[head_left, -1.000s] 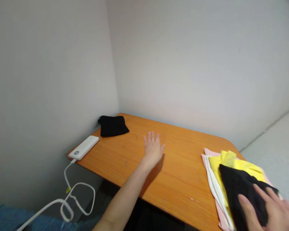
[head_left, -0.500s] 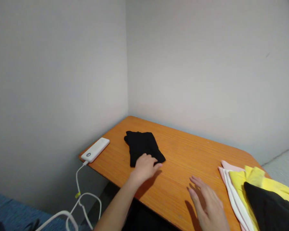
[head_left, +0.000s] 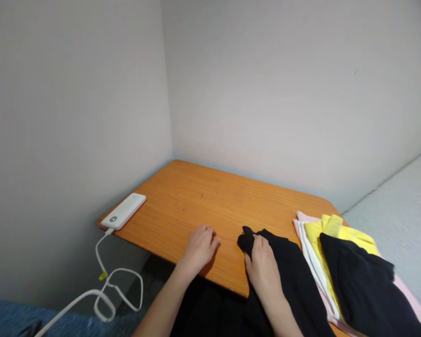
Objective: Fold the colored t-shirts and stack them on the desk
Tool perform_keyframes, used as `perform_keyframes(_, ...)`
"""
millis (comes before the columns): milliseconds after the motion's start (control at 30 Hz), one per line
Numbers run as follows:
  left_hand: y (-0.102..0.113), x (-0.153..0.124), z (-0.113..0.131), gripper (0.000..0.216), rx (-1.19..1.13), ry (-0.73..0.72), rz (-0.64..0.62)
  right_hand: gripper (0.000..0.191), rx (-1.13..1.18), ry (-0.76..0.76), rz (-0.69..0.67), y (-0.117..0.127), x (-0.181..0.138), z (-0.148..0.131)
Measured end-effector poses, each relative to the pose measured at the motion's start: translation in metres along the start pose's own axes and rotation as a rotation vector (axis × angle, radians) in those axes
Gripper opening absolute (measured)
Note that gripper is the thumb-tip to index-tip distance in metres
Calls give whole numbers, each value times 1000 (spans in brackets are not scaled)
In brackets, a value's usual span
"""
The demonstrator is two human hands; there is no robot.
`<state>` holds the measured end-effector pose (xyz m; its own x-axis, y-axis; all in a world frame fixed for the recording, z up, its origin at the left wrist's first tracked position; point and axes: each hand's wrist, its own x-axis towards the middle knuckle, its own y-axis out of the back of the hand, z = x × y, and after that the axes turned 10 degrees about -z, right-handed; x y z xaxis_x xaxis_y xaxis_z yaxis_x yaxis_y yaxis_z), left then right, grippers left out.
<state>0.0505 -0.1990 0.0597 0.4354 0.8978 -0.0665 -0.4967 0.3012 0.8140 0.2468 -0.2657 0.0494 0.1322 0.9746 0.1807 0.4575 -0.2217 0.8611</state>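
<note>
Here, the right hand (head_left: 264, 266) pinches the far left end of the black cloth (head_left: 293, 269), which runs near and right beside the pile (head_left: 359, 276) on the desk (head_left: 228, 196), the empty left hand (head_left: 199, 248) loose-fingered farther left.

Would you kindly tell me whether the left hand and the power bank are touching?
Apart: the head view shows table surface between the left hand and the power bank.

white power bank (head_left: 124, 210): table (head_left: 185, 187), left end | white cable (head_left: 97, 248): plugged into it, looped | blue fabric (head_left: 7, 313): lower left
</note>
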Motion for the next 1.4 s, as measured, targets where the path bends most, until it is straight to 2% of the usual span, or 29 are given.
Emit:
perform_keyframes(100, -4, -2, 8, 31, -142, -94, 3, 25, 395, 24, -120, 33, 6, -1)
perform_keyframes(200, 9, -10, 19, 48, -419, -291, -10, 37, 895, 91, -240, 72, 8, -12)
perform_keyframes(267, 25, -18, 30, 47, -630, -404, -83, 40, 1048, 104, -258, 89, 11, -21)
perform_keyframes(333, 40, -27, 42, 44, -778, -423, -116, 42, 990, 126, -154, 96, 18, -26)
perform_keyframes(433, 49, -35, 52, 41, -788, -359, 3, 43, 650, 99, 143, 89, 28, -25)
perform_keyframes(467, 48, -36, 51, 39, -748, -339, 43, 40, 553, 81, 170, 83, 29, -24)
perform_keyframes(500, 46, -36, 49, 37, -698, -321, 70, 38, 491, 72, 135, 76, 29, -23)
perform_keyframes(533, 42, -36, 46, 34, -648, -305, 80, 39, 463, 79, 43, 67, 27, -22)
perform_keyframes(600, 36, -38, 39, 30, -562, -290, 65, 43, 453, 130, -145, 50, 23, -22)
perform_keyframes(633, 34, -39, 36, 28, -525, -292, 52, 47, 442, 166, -186, 42, 21, -23)
perform_keyframes(733, 39, -44, 33, 21, -414, -384, -4, 64, 350, 298, -94, 31, 20, -29)
perform_keyframes(800, 50, -48, 35, 18, -321, -491, -29, 58, 317, 403, -71, 39, 24, -34)
perform_keyframes(867, 62, -50, 38, 18, -220, -574, -15, 43, 348, 454, -184, 56, 27, -38)
perform_keyframes(933, 72, -50, 42, 19, -136, -553, 106, 32, 410, 406, -322, 74, 26, -42)
perform_keyframes(967, 74, -50, 44, 20, -117, -487, 226, 30, 434, 349, -335, 82, 24, -45)
perform_keyframes(1033, 73, -51, 50, 20, -137, -321, 494, 30, 467, 229, -226, 91, 17, -53)
perform_keyframes(1067, 70, -52, 53, 21, -182, -276, 568, 30, 490, 192, -144, 93, 13, -58)
perform_keyframes(1100, 66, -54, 57, 22, -246, -278, 574, 29, 522, 178, -75, 92, 8, -64)
perform_keyframes(1167, 57, -58, 64, 27, -391, -383, 436, 27, 593, 224, -34, 86, 0, -75)
perform_keyframes(1233, 50, -61, 71, 27, -507, -443, 287, 24, 633, 331, -105, 78, -4, -84)
perform_keyframes(1300, 45, -62, 76, 25, -590, -406, 229, 20, 620, 400, -161, 75, -5, -88)
perform_keyframes(1400, 38, -60, 82, 27, -727, -360, 177, 14, 630, 404, -183, 81, -3, -87)
